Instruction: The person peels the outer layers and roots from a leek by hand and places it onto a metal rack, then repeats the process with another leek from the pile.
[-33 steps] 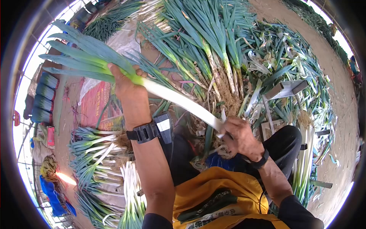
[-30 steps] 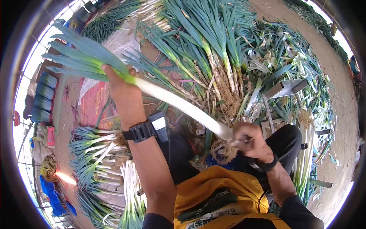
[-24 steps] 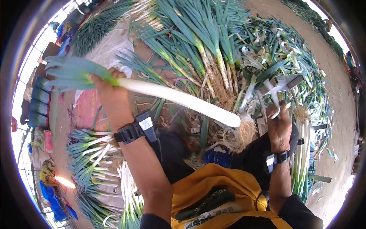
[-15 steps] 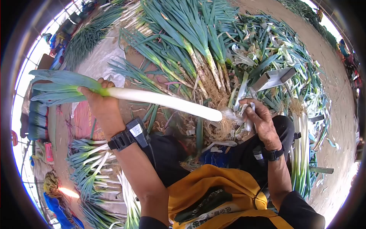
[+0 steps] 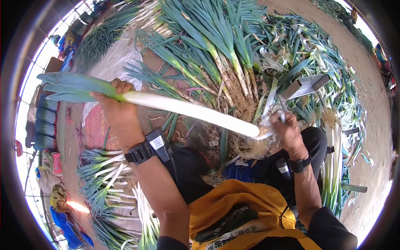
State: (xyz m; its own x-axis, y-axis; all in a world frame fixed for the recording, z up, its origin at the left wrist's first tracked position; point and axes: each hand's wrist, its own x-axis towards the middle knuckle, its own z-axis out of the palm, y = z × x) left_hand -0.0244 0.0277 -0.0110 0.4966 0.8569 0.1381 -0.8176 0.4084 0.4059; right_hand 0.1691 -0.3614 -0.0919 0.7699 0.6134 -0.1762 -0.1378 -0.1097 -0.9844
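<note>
My left hand (image 5: 121, 102) is wrapped round a leek (image 5: 187, 111) where its green leaves meet the white stalk. The leek lies slantwise in the air, leaves to the left, its pale root end low on the right. Close against that root end is my right hand (image 5: 287, 130), blurred, its fingers closed. Something greyish and shiny shows at its fingers, too smeared to name. Below the root end, a tangle of pale roots (image 5: 249, 148) sits among scraps between my knees.
Untrimmed leeks (image 5: 221, 50) with muddy roots lie ahead. A heap of stripped leaves (image 5: 300, 46) spreads to the right, with a metal bracket (image 5: 306, 86) standing at its near side. White-stalked leeks (image 5: 110, 183) lie at left; more (image 5: 332, 158) stand by my right knee.
The leek's root end has shifted right and slightly down. My right hand has come up against it, where before a gap with blurred pale scraps lay between them. The whole view has shifted slightly.
</note>
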